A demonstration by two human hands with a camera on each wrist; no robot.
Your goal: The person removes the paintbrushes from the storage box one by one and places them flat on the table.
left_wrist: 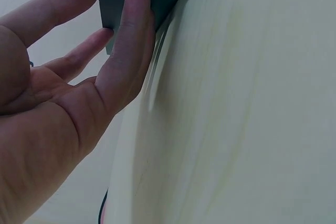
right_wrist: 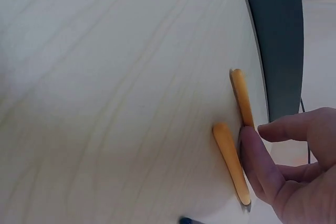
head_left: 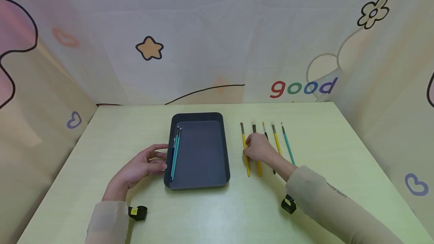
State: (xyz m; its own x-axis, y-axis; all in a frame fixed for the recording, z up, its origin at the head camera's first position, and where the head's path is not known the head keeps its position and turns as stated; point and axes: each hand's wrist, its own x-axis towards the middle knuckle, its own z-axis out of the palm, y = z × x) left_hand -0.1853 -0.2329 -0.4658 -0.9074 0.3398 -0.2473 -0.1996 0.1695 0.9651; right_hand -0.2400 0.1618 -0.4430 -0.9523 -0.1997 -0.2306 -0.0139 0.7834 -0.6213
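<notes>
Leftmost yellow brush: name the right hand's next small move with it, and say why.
Probably lift the leftmost yellow brush toward the tray: the right hand appears to pinch its handle, slim brushes already lie along the tray's left side, and the left hand touches the tray's outer left wall, which may help steady it.
</notes>
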